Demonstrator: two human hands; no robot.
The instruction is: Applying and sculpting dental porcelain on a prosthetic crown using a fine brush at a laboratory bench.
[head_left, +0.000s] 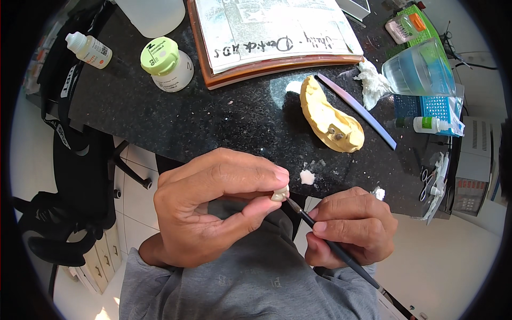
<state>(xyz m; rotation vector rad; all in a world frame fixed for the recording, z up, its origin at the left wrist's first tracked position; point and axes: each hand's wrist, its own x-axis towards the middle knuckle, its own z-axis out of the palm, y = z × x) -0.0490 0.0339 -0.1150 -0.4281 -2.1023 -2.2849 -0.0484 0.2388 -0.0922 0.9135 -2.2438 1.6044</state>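
Note:
Between the thumb and fingertips of my left hand (213,205) sits a small cream-coloured dental crown (280,193), partly covered by the fingers. My right hand (352,226) pinches a slim black-handled brush (336,247) like a pen. The brush's fine dark tip touches the crown or lies right against it. Both hands are in front of the black speckled table's near edge. Beyond them on the tabletop lies a yellow plaster dental model (329,120) with two small grey spots. A little white lump (307,177) rests between the model and my hands.
A pink-to-blue nail file (357,111) lies beside the model. A brown-framed board with paper (277,37), a green-lidded jar (168,64) and a small dropper bottle (89,50) stand farther back. At right are a water cup (418,69), crumpled tissue (373,85) and scissors (425,178).

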